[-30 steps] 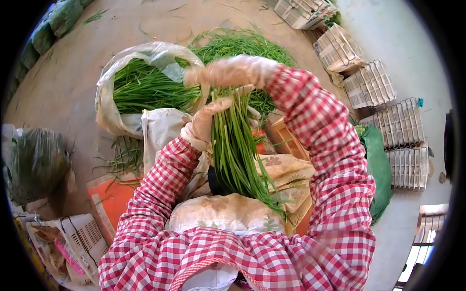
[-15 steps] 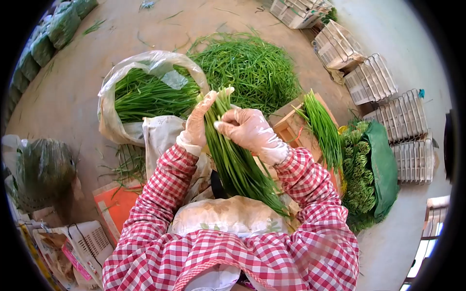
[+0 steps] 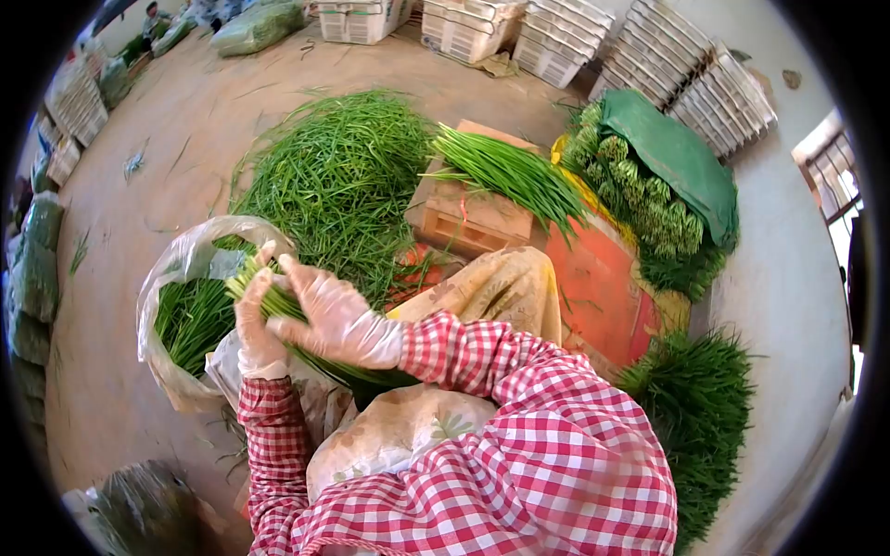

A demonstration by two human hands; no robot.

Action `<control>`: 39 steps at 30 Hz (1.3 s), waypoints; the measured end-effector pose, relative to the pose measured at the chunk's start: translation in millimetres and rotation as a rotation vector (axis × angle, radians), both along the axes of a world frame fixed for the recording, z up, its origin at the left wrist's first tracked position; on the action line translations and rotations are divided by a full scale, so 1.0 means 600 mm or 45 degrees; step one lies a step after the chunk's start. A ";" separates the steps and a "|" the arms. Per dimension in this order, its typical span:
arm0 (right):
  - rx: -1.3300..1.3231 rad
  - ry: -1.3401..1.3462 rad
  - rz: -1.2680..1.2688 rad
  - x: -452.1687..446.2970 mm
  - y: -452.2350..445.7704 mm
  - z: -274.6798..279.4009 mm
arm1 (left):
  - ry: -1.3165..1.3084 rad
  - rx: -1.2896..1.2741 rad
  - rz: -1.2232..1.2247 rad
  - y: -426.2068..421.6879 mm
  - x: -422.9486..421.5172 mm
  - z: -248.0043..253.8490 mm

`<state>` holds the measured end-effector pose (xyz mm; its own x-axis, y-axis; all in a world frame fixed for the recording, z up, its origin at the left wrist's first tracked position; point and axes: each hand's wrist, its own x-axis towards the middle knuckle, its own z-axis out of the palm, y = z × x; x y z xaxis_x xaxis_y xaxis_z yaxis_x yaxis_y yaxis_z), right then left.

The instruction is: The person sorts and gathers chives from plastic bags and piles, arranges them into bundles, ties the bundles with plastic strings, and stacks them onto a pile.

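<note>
Both hands wear pale, thin gloves and are at a bunch of green chives (image 3: 281,302) over my lap. My left hand (image 3: 258,324) is closed round the bunch near its pale ends. My right hand (image 3: 341,317) lies across the same bunch, its thumb and fingers to either side of the stalks. The leafy part runs down to the right under my right hand, partly hidden. Just left of my hands stands an open clear plastic bag (image 3: 153,320) of chives. Beyond them spreads a loose heap of chives (image 3: 334,185).
A sorted bunch (image 3: 510,171) lies on a wooden stool (image 3: 473,222) at the right. Farther right are bundled greens (image 3: 640,199) under a green cloth (image 3: 672,162) and another green pile (image 3: 691,417). Stacked white crates (image 3: 654,51) line the wall. A filled bag (image 3: 144,510) sits lower left.
The view has turned right, so my hands and the bunch appear farther left. My right hand has gone from curled fingers to straighter ones across the stalks.
</note>
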<state>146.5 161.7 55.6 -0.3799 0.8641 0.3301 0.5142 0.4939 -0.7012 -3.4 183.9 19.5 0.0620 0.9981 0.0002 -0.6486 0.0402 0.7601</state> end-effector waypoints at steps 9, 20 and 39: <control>0.347 0.032 0.291 -0.040 0.048 0.126 | 0.620 0.644 0.564 -0.018 -0.004 0.245; 0.678 -0.535 -0.189 0.258 0.215 0.263 | -0.035 0.604 -0.037 0.158 0.214 0.303; -0.119 -0.786 -1.196 0.695 0.259 -0.010 | 2.420 1.149 -0.288 0.330 0.570 -0.273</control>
<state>563.4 317.0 49.4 0.3585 0.9048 0.2296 0.9258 -0.3129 -0.2123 338.8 381.8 -144.1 0.6568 0.7355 0.1664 0.7154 -0.6775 0.1709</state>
